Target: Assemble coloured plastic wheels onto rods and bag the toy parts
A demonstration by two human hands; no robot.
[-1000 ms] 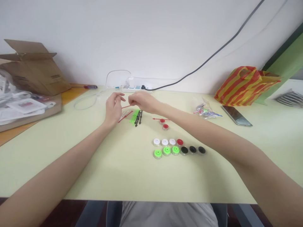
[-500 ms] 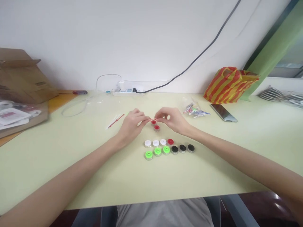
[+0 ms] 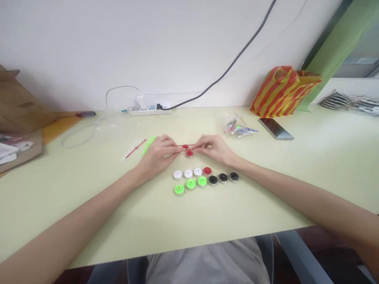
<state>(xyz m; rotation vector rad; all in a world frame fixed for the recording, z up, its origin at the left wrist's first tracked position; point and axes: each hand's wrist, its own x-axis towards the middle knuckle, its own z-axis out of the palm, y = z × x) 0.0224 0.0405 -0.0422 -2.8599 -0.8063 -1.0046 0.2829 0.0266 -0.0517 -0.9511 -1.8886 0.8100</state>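
Observation:
My left hand [image 3: 161, 152] and my right hand [image 3: 213, 148] meet near the table's middle, each closed in a pinch on a thin red plastic stick [image 3: 190, 149]. Just behind the fingertips is a red piece with thin arms [image 3: 185, 146], partly hidden. A small round cap with a red top and clear base [image 3: 189, 154] sits right below the fingers. Nearer me stand two rows of similar round pieces: white ones [image 3: 188, 173], one red [image 3: 207, 170], green ones [image 3: 191, 184] and black ones [image 3: 223, 178]. Left of my left hand lie green sticks [image 3: 148, 146], partly covered.
White and red sticks [image 3: 135, 149] lie further left. Behind are a power strip [image 3: 151, 112] with a black cable [image 3: 233, 65], a clear bag of parts [image 3: 239, 128], a phone [image 3: 276, 129] and a striped bag [image 3: 276, 92]. A cardboard box [image 3: 23, 104] stands at left.
The view has shifted, so things sit a little further left and higher. Both hands stay pinched together, now nearer the front red cap. More of the green sticks shows beside my left hand.

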